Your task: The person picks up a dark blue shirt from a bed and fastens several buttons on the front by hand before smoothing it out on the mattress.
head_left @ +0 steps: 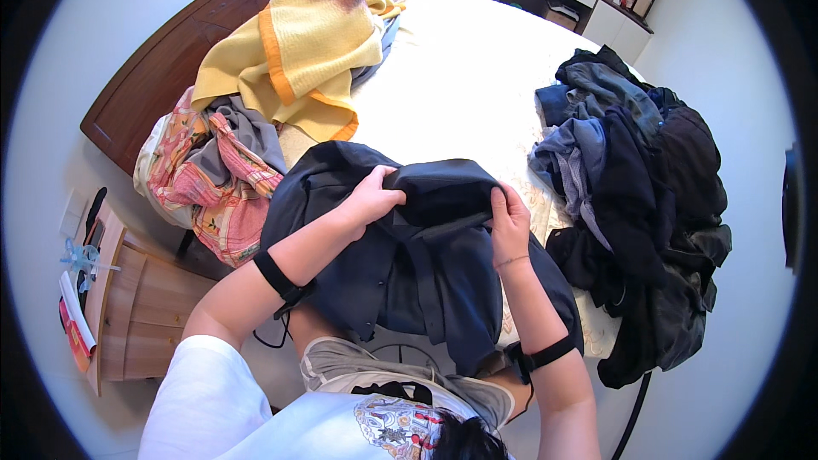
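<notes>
A dark navy buttoned jacket (426, 264) hangs over the near edge of the bed and down toward my lap. My left hand (375, 198) pinches its upper edge left of centre, thumb and fingers closed on the cloth. On the other side, my right hand (509, 220) grips the same edge, fingers wrapped over it. Between the two hands the cloth gapes, showing a black inner side. Small buttons run down the front at the lower left. A black strap circles each of my forearms.
The bed's pale mattress (464, 60) spreads beyond the jacket. A heap of dark clothes (648, 196) lies at the right edge, partly hanging over. On the left are a yellow blanket (315, 43) and pink patterned bedding (226, 204) by the wooden headboard (162, 60). A wooden bedside cabinet (149, 307) stands at the lower left.
</notes>
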